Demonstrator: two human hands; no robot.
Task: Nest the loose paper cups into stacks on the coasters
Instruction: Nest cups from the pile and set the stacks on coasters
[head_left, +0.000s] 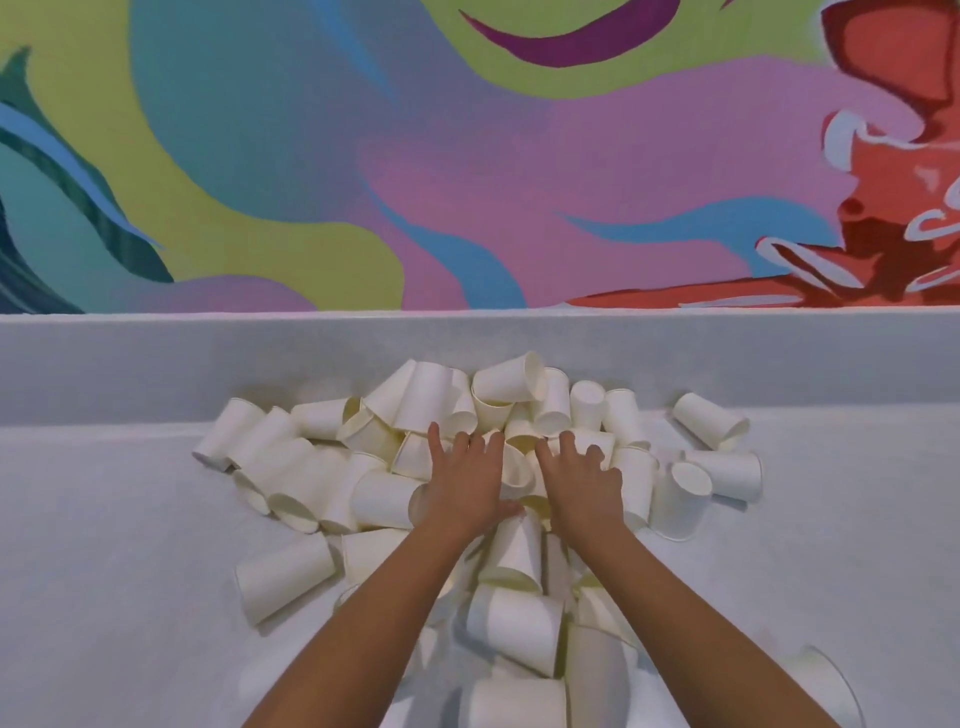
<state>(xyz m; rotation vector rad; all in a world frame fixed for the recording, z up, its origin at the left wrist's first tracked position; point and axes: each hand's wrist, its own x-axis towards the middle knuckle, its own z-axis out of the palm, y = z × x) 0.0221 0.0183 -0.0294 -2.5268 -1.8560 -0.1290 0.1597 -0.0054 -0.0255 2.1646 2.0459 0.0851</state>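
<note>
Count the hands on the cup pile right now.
2. The left hand rests spread on the middle of the pile of paper cups; the right hand rests beside it, just to its right. Neither plainly grips a cup. No other hand shows.

Soft even light (edges bowed)

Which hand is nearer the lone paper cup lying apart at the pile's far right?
Right. The right hand rests on the pile, left of that paper cup; the left hand lies beside it, farther left.
</note>
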